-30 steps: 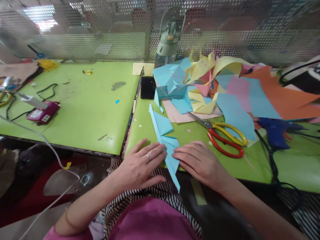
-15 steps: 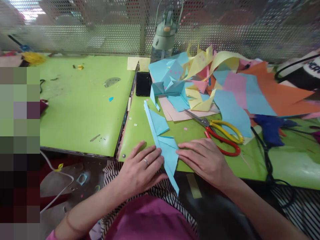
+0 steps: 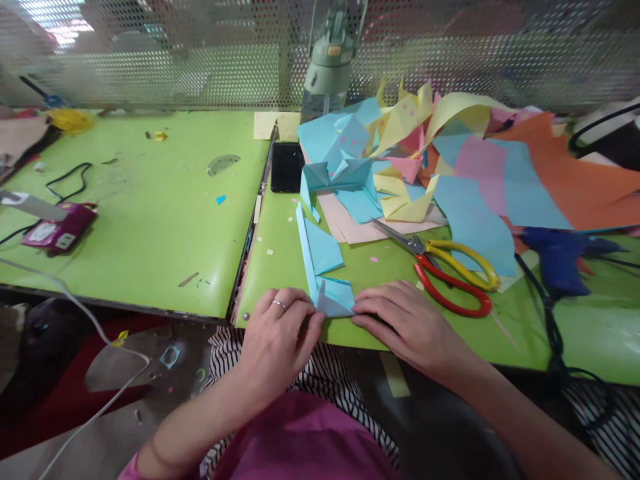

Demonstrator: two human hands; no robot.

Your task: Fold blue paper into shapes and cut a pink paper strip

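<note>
A light blue folded paper (image 3: 323, 250) lies at the table's front edge, its lower end now turned up over itself. My left hand (image 3: 280, 333), with a ring on one finger, pinches the left end of that fold between thumb and fingers. At the other end, my right hand (image 3: 405, 323) grips the paper's right corner with its fingertips. Just beyond my right hand lie scissors (image 3: 417, 248) with one red and one yellow handle, their blades pointing at the blue paper.
A black phone (image 3: 287, 167) and a green-lidded bottle (image 3: 327, 73) stand toward the back. Coloured paper sheets (image 3: 475, 173) pile up at right, near a blue glue gun (image 3: 557, 260) with a black cable. A purple power strip (image 3: 57, 230) sits at left.
The lower part of the blue paper has been folded up. My left hand went from lying flat on the paper to pinching it; my right hand stays at the right corner.
</note>
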